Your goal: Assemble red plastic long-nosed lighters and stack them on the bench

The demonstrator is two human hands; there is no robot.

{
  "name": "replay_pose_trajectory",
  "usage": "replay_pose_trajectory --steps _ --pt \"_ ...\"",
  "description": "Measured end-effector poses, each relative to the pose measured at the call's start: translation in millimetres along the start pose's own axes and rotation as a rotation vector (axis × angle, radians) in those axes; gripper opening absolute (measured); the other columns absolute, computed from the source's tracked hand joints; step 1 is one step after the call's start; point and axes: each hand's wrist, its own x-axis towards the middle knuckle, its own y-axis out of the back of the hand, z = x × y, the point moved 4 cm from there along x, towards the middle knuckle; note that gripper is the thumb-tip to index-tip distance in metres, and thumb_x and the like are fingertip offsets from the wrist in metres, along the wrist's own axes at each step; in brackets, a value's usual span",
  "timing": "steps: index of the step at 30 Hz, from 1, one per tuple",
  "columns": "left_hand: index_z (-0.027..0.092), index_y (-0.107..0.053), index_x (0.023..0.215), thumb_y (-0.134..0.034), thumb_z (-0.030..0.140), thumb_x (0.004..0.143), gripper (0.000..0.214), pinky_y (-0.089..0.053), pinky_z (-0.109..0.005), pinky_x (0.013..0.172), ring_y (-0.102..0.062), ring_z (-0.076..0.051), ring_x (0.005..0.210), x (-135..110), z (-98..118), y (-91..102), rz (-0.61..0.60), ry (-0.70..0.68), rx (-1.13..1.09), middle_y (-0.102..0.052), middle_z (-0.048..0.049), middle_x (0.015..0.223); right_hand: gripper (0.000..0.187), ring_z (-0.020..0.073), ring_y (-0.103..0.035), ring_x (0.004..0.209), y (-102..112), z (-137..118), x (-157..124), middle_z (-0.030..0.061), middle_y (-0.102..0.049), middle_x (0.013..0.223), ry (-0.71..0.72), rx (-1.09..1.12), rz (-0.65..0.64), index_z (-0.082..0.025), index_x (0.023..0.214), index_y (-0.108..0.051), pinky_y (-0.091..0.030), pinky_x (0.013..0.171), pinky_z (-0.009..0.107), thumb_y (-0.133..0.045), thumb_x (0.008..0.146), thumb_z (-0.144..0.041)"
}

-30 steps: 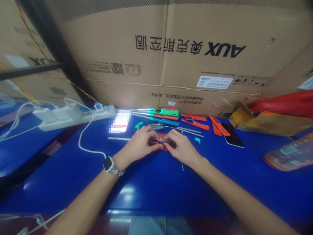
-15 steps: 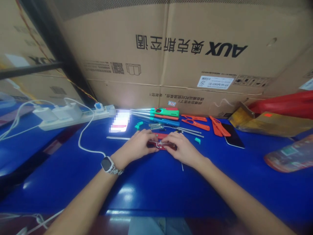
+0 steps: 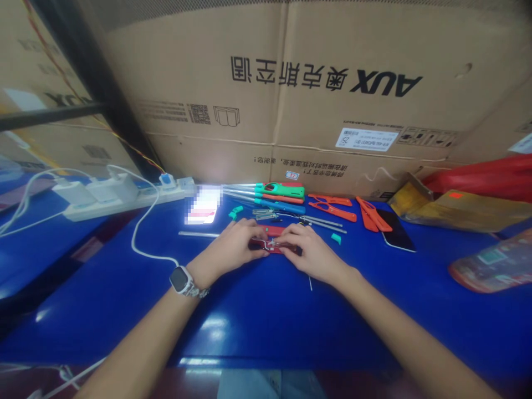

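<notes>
Red plastic shell [image 3: 272,247] lies flat on the blue desk [image 3: 257,327], toward the far edge and about midway along it. Seen from the head camera, both hands are closed on it. The left hand [image 3: 235,244] pins its left end with the fingertips drawn close. The right hand [image 3: 310,252] holds its right end in a narrow pinch of thumb and forefinger. Between them a small bright metal piece [image 3: 272,243] sits on the shell; how it is seated is too small to tell.

The likeliest mishap, as I judge it, is that this metal piece slips from under the fingertips. With uneven pressure from the two hands it could spring off and land among the loose parts behind.

A thin pin [image 3: 310,284] lies just beside the right wrist, and a sliding forearm could sweep it toward the near edge. A teal cap [image 3: 336,238] near the right hand and a metal rod [image 3: 198,234] left of the left hand could be knocked the same way.

The white cable [image 3: 141,238] loops near the left wrist and its watch [image 3: 180,279], so a quick pull back might snag it.
</notes>
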Motion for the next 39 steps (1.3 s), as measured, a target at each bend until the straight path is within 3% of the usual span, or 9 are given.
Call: replay_pose_trajectory --steps 12,21,28,35,39 --pt "0.023 -0.070 0.104 -0.073 0.034 0.085 0.023 -0.044 -0.039 0.089 -0.059 -0.026 0.105 0 1 -0.6 -0.007 -0.001 -0.019 -0.065 -0.0050 0.107 0.027 0.0204 -0.056 0.101 -1 3 0 0.0049 -0.063 0.105 0.013 0.037 -0.034 -0.028 0.114 -0.072 -0.044 0.094 0.041 -0.059 0.094 -0.017" --pt "0.025 -0.069 0.115 -0.069 0.035 0.087 0.029 -0.044 -0.040 0.091 -0.057 -0.027 0.107 -1 3 -0.2 -0.029 -0.004 -0.011 -0.062 -0.0067 0.110 0.024 0.0196 -0.058 0.100 0 1 0 0.0076 -0.060 0.109 0.044 0.108 -0.039 -0.022 0.114 -0.069 -0.051 0.091 0.036 -0.053 0.096 -0.016" --pt "0.025 -0.069 0.117 -0.068 0.036 0.088 0.031 -0.044 -0.041 0.091 -0.055 -0.028 0.107 -1 3 -0.7 -0.049 0.012 -0.012 -0.061 -0.0078 0.111 0.021 0.0200 -0.056 0.099 -2 7 -1 0.0069 -0.059 0.103 0.062 0.020 0.013 -0.024 0.108 -0.074 -0.049 0.090 0.039 -0.058 0.095 -0.020" --pt "0.030 -0.071 0.117 -0.064 0.034 0.092 0.027 -0.043 -0.039 0.091 -0.055 -0.026 0.107 -2 7 -1.0 -0.056 -0.047 0.001 -0.061 -0.0064 0.111 0.023 0.0217 -0.054 0.100 4 -2 -2 0.0078 -0.061 0.102 0.070 -0.120 -0.040 -0.025 0.105 -0.076 -0.046 0.089 0.041 -0.054 0.098 -0.026" --pt "0.028 -0.073 0.112 -0.064 0.034 0.092 0.023 -0.042 -0.041 0.091 -0.055 -0.027 0.105 -3 9 -0.8 -0.046 -0.028 0.078 -0.061 -0.0064 0.109 0.029 0.0245 -0.053 0.109 7 -6 -9 0.0088 -0.062 0.112 0.029 -0.147 -0.104 -0.028 0.123 -0.069 -0.045 0.094 0.045 -0.053 0.099 -0.032"
